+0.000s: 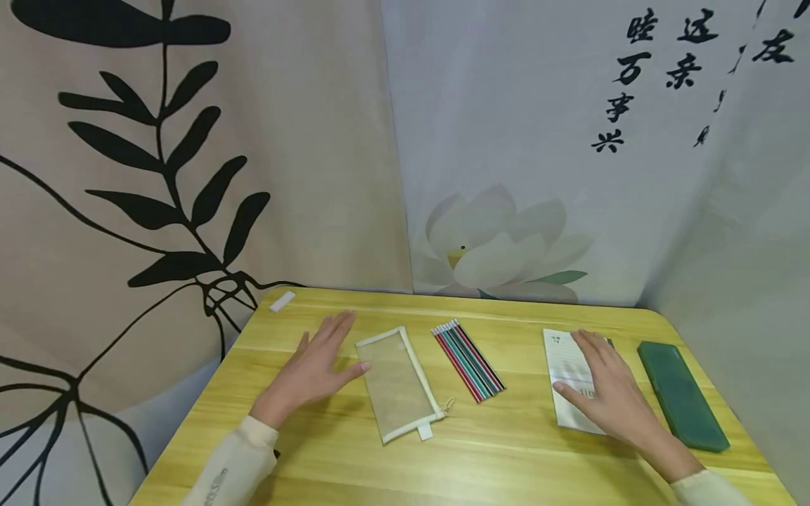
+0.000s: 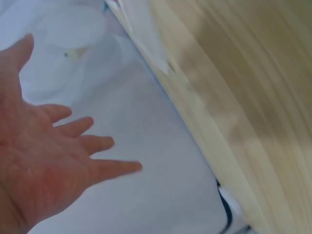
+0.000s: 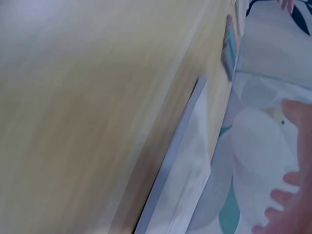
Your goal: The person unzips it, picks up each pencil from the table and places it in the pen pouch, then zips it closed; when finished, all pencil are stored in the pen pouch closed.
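Observation:
My left hand (image 1: pixel 316 369) is held over the left part of the table with its fingers spread. Its thumb reaches over the edge of a see-through zip pouch (image 1: pixel 401 386) with white trim. The left wrist view shows the bare palm (image 2: pixel 44 180), holding nothing. To the right, my right hand (image 1: pixel 610 397) hovers above a white notepad (image 1: pixel 566 400), fingers extended, covering part of it. The right wrist view shows a gap between that hand (image 3: pixel 300 195) and the notepad (image 3: pixel 183 180). Between the pouch and notepad lies a row of several coloured pencils (image 1: pixel 468 362).
A dark green oblong case (image 1: pixel 683 397) lies right of the notepad, near the table's right edge. At the far left corner is a small white block (image 1: pixel 282 301), perhaps an eraser. Printed curtains (image 1: pixel 329 176) hang right behind the wooden table (image 1: pixel 506 464).

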A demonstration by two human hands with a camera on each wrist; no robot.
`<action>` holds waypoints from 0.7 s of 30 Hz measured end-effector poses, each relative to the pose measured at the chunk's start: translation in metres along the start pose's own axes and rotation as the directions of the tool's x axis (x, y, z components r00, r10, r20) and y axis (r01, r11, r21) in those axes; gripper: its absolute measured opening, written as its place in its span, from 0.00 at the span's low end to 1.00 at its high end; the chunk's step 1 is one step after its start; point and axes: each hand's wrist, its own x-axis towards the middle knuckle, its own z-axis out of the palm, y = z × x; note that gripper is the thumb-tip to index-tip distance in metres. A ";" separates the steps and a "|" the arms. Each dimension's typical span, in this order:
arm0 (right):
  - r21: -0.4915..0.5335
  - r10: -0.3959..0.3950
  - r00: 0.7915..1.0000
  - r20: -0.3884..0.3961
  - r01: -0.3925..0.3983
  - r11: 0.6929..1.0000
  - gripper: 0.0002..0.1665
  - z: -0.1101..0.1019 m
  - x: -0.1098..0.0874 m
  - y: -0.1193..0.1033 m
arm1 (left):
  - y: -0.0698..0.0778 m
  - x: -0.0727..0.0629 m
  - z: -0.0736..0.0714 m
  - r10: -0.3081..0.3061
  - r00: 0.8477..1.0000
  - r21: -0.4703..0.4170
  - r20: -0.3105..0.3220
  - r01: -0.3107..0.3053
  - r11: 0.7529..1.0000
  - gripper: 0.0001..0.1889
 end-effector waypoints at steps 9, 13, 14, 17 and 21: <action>0.250 -0.136 0.989 0.062 0.116 0.961 0.47 0.031 0.015 -0.041 | 0.050 0.009 0.015 0.090 0.995 -0.148 -0.032 -0.094 0.985 0.41; 0.264 -0.176 0.981 0.084 0.149 0.953 0.45 0.050 0.020 -0.061 | 0.072 0.016 0.032 0.132 0.991 -0.125 -0.005 -0.132 0.983 0.39; 0.262 -0.184 0.978 0.094 0.154 0.953 0.44 0.055 0.021 -0.066 | 0.076 0.018 0.036 0.145 0.989 -0.119 0.005 -0.143 0.983 0.37; 0.254 -0.202 0.971 0.130 0.164 0.953 0.40 0.067 0.028 -0.081 | 0.087 0.022 0.045 0.165 0.985 -0.105 0.058 -0.158 0.982 0.29; 0.250 -0.251 0.952 0.173 0.204 0.947 0.26 0.082 0.040 -0.099 | 0.094 0.026 0.055 0.171 0.978 -0.062 0.119 -0.164 0.984 0.18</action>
